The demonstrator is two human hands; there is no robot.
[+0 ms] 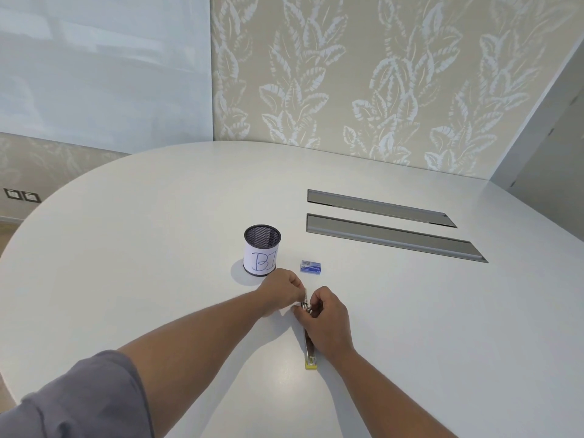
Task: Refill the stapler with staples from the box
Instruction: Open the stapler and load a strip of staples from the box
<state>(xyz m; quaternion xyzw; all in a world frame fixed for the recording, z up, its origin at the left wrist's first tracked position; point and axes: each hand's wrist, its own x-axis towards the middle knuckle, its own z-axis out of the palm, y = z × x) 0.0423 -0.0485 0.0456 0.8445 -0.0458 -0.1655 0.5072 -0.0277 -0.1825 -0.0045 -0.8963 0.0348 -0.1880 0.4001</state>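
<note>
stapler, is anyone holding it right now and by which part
Yes. Both hands grip the stapler at its far end: the left hand and right hand pinch the metal parts there. Its yellow near end lies free on the table.

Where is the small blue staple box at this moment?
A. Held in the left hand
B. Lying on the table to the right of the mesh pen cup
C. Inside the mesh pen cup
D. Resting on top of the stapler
B: the staple box lies on the white table just right of the mesh pen cup, beyond both hands.
</note>
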